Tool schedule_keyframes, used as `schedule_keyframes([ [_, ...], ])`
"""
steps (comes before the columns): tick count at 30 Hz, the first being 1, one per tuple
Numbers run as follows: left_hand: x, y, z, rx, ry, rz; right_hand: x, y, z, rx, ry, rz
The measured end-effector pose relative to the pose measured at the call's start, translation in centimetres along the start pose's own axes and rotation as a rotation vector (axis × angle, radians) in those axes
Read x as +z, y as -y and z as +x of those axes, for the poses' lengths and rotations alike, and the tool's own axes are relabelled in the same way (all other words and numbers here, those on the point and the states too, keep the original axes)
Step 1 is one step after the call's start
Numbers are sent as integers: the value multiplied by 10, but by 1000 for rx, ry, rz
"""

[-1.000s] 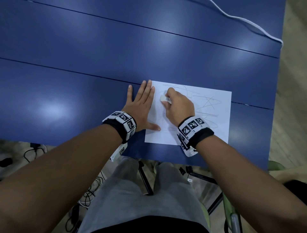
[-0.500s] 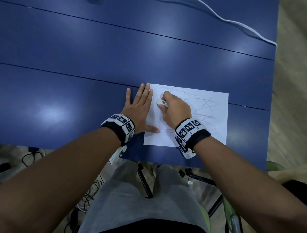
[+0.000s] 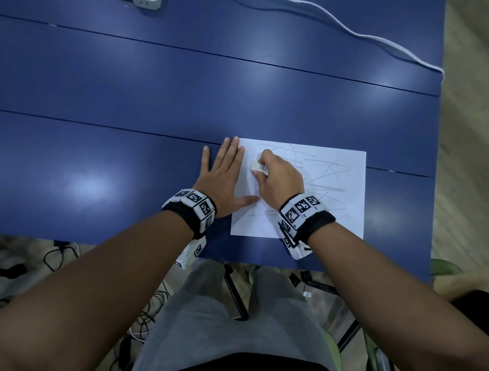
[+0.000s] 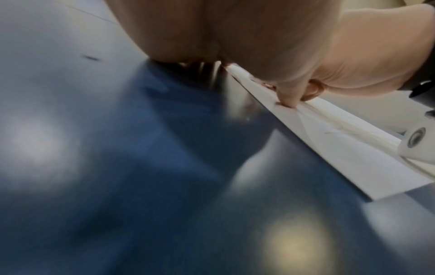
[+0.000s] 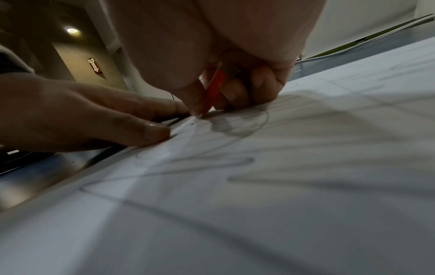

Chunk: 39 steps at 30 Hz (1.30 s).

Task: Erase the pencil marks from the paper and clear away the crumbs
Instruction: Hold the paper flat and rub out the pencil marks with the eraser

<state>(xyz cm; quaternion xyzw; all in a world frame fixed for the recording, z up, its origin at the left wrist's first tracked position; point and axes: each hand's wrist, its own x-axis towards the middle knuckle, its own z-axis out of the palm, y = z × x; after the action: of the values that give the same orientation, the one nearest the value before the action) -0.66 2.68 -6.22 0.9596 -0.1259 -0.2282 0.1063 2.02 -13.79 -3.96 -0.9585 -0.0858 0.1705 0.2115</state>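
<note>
Fingers of the right hand pinch the eraser, working the paper's left side on the bench. The left hand lies flat, pinning the sheet's edge. Early going, it seems: most pencil marks remain and crumb-clearing is not yet begun.

Left hand lies flat, fingers straight; right hand curled in a pinch

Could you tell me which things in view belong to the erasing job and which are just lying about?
Job:
- paper with pencil marks
- eraser, held by right hand
- left hand, flat on the paper's edge

Lying about:
- white cable
- power strip
- blue table
</note>
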Motion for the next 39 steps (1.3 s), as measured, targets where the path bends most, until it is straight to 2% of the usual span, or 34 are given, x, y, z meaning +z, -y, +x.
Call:
schedule_keyframes([
  [5,1,4,4,-9,-107,22,0,-1,1,-2,5,17],
  [13,7,12,8,-2,-63,105,-1,-4,-2,-21,32,-17],
  [18,5,12,9,-10,-36,98,-10,-5,16,25,-31,-23],
  [23,6,12,9,-9,-26,96,-6,0,12,-41,11,-65],
  [27,5,11,10,-8,-24,88,-7,-1,17,-22,-24,-29],
  [31,5,12,9,-4,-28,99,-1,4,14,-72,2,-51],
  [35,5,11,9,-4,-26,99,-2,2,19,-34,-26,-30],
  [39,4,12,9,-7,-25,101,-1,5,17,-59,0,-50],
])
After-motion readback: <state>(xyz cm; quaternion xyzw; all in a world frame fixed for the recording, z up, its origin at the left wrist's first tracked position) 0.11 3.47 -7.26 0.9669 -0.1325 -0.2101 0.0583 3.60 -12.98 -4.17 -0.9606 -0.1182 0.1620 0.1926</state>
